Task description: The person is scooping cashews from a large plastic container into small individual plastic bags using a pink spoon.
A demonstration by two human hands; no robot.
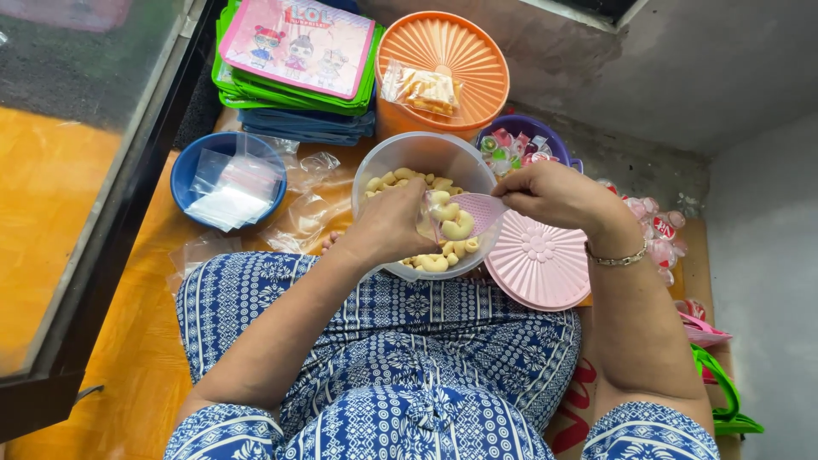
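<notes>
My right hand (554,194) is pinched shut on the handle of a pink scoop (477,210). The scoop's long axis runs approx 3-to-9 o'clock, bowl end pointing toward 9, w/ a couple of curled crackers (460,226) riding in it. My left hand (388,226) sits right at that 9 o'clock end, fingers closed on a small clear bag (426,223), its mouth touching the scoop tip, so the left hand is nearer the load. Both meet over the clear tub (409,158) on my lap; more crackers lie inside. Pink lid (538,264) lies just beside, at 4 o'clock.
</notes>
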